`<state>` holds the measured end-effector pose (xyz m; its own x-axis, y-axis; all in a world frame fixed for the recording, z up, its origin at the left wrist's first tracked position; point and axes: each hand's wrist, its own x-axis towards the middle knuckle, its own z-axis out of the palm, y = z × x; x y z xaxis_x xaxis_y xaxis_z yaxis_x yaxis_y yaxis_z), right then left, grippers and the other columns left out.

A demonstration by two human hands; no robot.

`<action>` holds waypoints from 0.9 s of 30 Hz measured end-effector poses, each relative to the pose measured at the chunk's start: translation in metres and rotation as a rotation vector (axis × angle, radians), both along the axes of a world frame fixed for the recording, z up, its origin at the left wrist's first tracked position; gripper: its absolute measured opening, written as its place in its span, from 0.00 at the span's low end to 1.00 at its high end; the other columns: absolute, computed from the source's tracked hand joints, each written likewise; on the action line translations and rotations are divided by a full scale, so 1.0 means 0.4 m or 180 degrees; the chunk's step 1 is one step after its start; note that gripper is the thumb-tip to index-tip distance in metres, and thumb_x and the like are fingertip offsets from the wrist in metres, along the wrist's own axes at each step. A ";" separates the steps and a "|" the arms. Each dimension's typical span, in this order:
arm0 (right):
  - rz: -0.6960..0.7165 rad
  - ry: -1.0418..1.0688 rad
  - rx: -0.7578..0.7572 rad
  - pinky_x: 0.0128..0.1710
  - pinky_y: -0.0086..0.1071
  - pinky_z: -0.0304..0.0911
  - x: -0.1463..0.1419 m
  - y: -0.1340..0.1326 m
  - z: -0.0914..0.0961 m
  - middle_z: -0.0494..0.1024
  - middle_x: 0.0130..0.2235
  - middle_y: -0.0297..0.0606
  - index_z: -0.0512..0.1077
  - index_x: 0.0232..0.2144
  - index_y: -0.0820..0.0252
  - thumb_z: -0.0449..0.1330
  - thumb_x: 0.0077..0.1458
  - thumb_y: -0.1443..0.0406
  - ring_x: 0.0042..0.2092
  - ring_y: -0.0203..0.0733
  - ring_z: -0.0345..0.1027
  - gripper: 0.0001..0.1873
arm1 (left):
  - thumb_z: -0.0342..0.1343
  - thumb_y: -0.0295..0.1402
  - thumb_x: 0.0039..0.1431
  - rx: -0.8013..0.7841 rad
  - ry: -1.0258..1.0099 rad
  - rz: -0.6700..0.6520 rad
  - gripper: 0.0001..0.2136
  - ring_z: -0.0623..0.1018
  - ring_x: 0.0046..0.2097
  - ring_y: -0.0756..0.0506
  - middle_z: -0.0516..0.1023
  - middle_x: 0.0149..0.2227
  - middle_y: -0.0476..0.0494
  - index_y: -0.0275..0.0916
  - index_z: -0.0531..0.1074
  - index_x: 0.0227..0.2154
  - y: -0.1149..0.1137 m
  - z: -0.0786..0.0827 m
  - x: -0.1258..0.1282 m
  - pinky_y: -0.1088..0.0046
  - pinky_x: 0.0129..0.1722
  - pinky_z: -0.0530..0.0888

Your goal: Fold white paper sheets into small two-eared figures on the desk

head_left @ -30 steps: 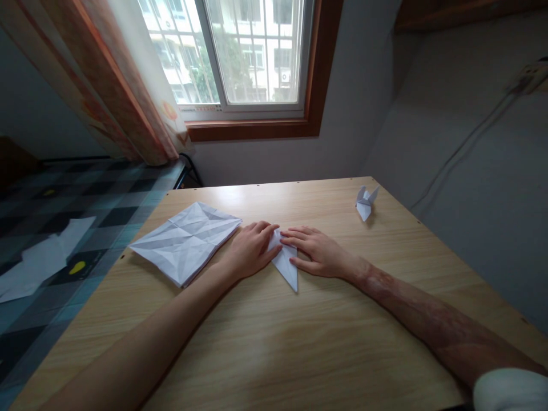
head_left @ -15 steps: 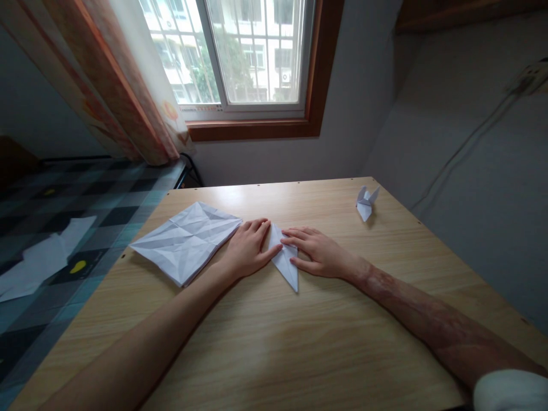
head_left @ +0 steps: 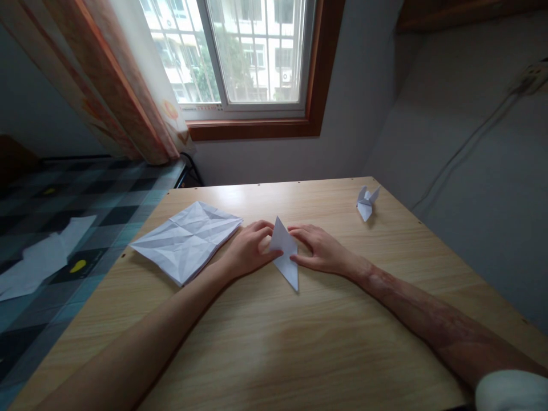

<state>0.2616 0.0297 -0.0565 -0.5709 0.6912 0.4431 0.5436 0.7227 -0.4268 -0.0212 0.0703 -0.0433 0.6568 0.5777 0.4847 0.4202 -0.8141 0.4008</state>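
A narrow, diamond-shaped piece of folded white paper [head_left: 286, 260] lies at the middle of the table, one point toward me and the other toward the window. My left hand [head_left: 249, 245] grips its left edge, thumb laid on the front and fingers curled around the upper left side. From the opposite side, my right hand [head_left: 321, 246] holds the right edge, its thumb low and its fingertips near the upper part. The fingertips behind the paper are partly hidden.
Creased white paper sheets [head_left: 188, 240] lie in a stack left of my hands. At the table's far right stands a small folded paper figure [head_left: 366, 202]. More white paper [head_left: 47, 254] rests on the checkered bed [head_left: 120, 214]. The wooden table [head_left: 274, 342] stands before a window.
The folded paper's upper part now shows a smooth, pointed flap between my hands. My fingers have drawn off its top and curled to its sides, the thumbs staying low.
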 end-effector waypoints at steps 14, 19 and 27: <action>0.0529 0.0075 0.0343 0.56 0.47 0.71 -0.002 -0.012 0.018 0.86 0.53 0.40 0.79 0.47 0.51 0.64 0.64 0.69 0.51 0.50 0.80 0.11 | 0.63 0.36 0.63 -0.0163 0.0362 -0.0972 0.11 0.84 0.48 0.39 0.85 0.49 0.39 0.43 0.82 0.46 -0.038 0.049 -0.002 0.61 0.53 0.80; 0.0762 -0.0106 0.0193 0.61 0.52 0.70 0.010 -0.015 0.029 0.85 0.58 0.39 0.81 0.52 0.50 0.60 0.61 0.69 0.55 0.53 0.78 0.19 | 0.55 0.38 0.75 -0.0275 0.0329 -0.0771 0.11 0.85 0.47 0.42 0.87 0.48 0.40 0.44 0.84 0.42 -0.033 0.046 -0.002 0.60 0.53 0.79; 0.0366 -0.0175 0.0186 0.61 0.50 0.71 -0.005 -0.014 0.019 0.84 0.57 0.43 0.77 0.49 0.51 0.66 0.68 0.63 0.57 0.53 0.78 0.08 | 0.67 0.45 0.69 0.0154 0.0593 -0.0494 0.11 0.83 0.43 0.42 0.84 0.41 0.42 0.43 0.81 0.39 -0.030 0.015 0.004 0.64 0.47 0.78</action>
